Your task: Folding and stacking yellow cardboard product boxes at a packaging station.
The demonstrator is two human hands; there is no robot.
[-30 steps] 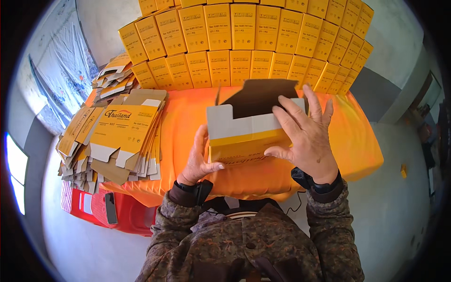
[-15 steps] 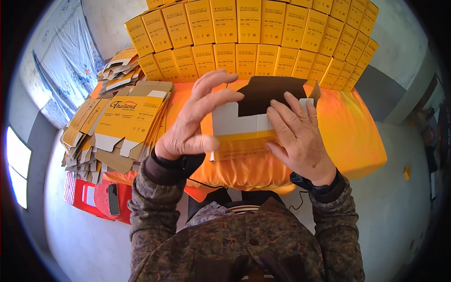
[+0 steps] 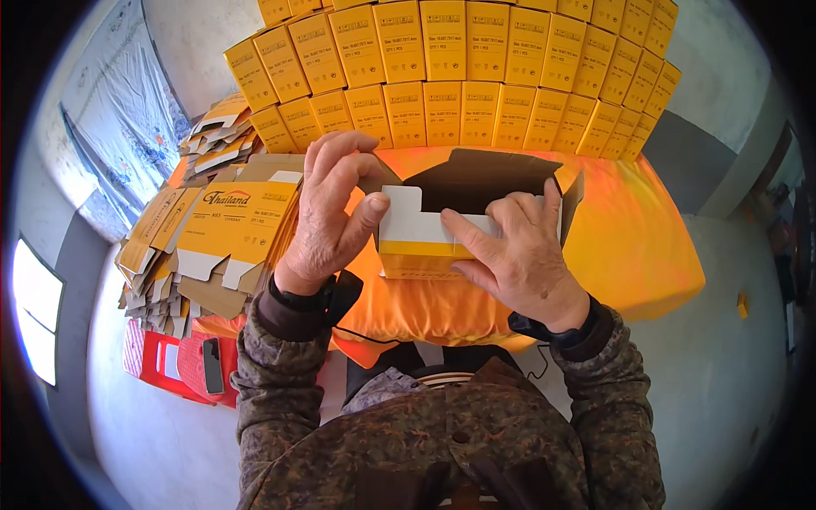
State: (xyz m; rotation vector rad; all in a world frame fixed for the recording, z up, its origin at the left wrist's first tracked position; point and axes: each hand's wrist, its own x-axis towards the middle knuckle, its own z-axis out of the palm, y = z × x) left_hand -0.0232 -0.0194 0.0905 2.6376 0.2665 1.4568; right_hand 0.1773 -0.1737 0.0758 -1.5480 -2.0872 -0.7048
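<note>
On the table in front of me stands a yellow and white cardboard box [image 3: 425,263], its top open and its brown inside showing. My right hand [image 3: 523,255] grips the box's front right, thumb low on the front face and fingers over the white front flap. At the left end, my left hand [image 3: 327,208] is beside the box with fingers bent and the thumb apart from them. A brown side flap shows between that hand's fingers and thumb; whether they touch it I cannot tell. The raised back flap [image 3: 501,161] leans away.
Several rows of finished yellow boxes [image 3: 446,51] form a wall along the table's far side. Flattened cartons [image 3: 234,221] are piled at the left. An orange cloth [image 3: 633,246] covers the table. A phone [image 3: 212,365] lies on a red stool [image 3: 153,374] at lower left.
The box has opened out, its top now gaping toward me. My left hand has drawn back to the box's left end, and my right hand has shifted slightly left and down.
</note>
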